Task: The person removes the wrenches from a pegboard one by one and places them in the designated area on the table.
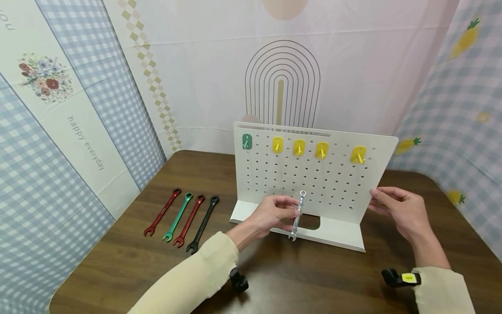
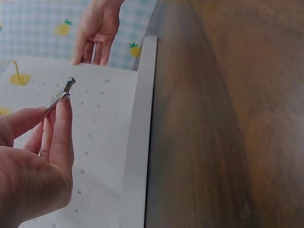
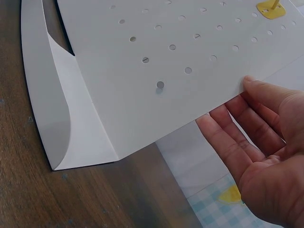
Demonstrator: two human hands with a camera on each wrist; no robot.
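My left hand (image 1: 273,213) pinches a silver combination wrench (image 1: 296,216) between thumb and fingers, its ring end up and its forked end down. The wrench is in front of a white pegboard (image 1: 282,183) that stands on the table. On the board's right edge, my right hand (image 1: 404,211) has its thumb at the front and its fingers behind, gripping the edge, as the right wrist view shows. Along the board's top sit a green hook (image 1: 247,141) at the left and several yellow hooks (image 1: 299,147) to its right, with nothing hanging on them.
Left of the board, a red wrench (image 1: 162,212), a green wrench (image 1: 178,217), a second red wrench (image 1: 189,221) and a black wrench (image 1: 203,224) lie side by side on the wooden table (image 1: 129,248). Patterned cloth (image 1: 204,65) hangs behind and at both sides.
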